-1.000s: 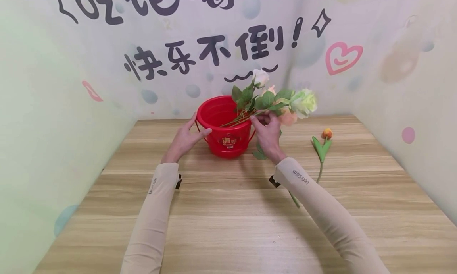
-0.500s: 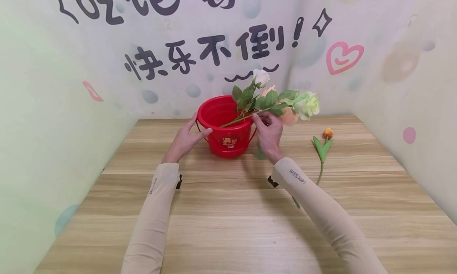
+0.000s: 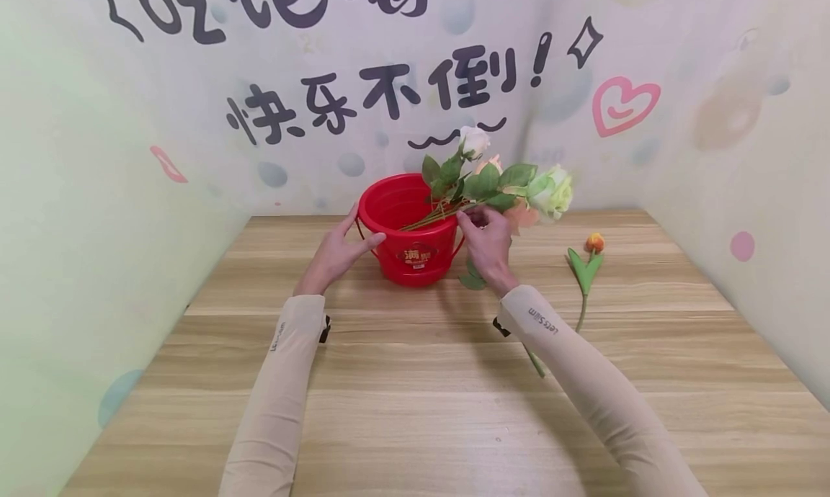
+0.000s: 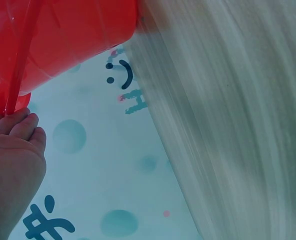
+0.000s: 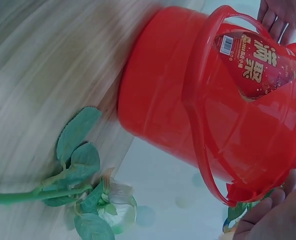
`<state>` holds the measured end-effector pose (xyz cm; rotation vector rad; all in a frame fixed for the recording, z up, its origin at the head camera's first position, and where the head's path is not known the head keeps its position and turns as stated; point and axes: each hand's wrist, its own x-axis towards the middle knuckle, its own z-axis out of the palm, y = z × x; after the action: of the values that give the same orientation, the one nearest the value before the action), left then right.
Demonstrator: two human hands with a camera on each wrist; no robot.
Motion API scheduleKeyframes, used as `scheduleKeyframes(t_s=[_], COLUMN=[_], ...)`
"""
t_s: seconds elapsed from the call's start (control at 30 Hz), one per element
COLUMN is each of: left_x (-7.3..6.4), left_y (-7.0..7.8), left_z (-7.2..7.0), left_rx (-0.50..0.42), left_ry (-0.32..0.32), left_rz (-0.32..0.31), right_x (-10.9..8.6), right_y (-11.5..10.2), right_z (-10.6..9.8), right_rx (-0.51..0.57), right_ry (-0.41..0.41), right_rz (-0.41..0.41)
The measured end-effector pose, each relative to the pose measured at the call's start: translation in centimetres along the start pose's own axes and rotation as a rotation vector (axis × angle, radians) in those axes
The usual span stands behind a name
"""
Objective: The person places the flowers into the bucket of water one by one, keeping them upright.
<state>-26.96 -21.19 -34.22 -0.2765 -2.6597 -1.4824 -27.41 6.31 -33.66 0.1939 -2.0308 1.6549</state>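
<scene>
The left hand (image 3: pixel 332 256) rests spread-fingered against the side of the red bucket (image 3: pixel 415 263), upright on the worktop (image 3: pixel 415 410), while the right hand's (image 3: pixel 489 248) grip is pinched on rose stems (image 3: pixel 428 220), their lower ends inside the rim. Because the pale green rose (image 3: pixel 551 192) leans far outward, the stems could slide out if that pinch loosens, or drag the bucket over without the left hand's support; a lowered right sleeve (image 3: pixel 590 382) could nudge the orange tulip (image 3: pixel 585 274).
</scene>
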Motion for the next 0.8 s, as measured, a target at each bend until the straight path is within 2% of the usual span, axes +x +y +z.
scheduleKeyframes(t_s=[0.23,0.5,0.67,0.8], left_x=[0.02,0.07,0.05,0.03], left_y=[-0.05,-0.11,-0.09,-0.14], left_z=[0.02,0.01,0.04,0.05], left_rx=[-0.001,0.002,0.000,-0.002], left_ry=[0.000,-0.004,-0.003,-0.002], left_rz=[-0.001,-0.008,-0.010,-0.010], right_x=[-0.12,-0.24,-0.44,-0.69], right_y=[-0.06,0.05,0.04,0.07], right_z=[-0.18,-0.28,-0.33,-0.43], right_rx=[-0.058,-0.013,0.023,0.085], right_ry=[-0.042,-0.068,-0.049,0.008], right_rz=[0.020,0.026,0.021,0.016])
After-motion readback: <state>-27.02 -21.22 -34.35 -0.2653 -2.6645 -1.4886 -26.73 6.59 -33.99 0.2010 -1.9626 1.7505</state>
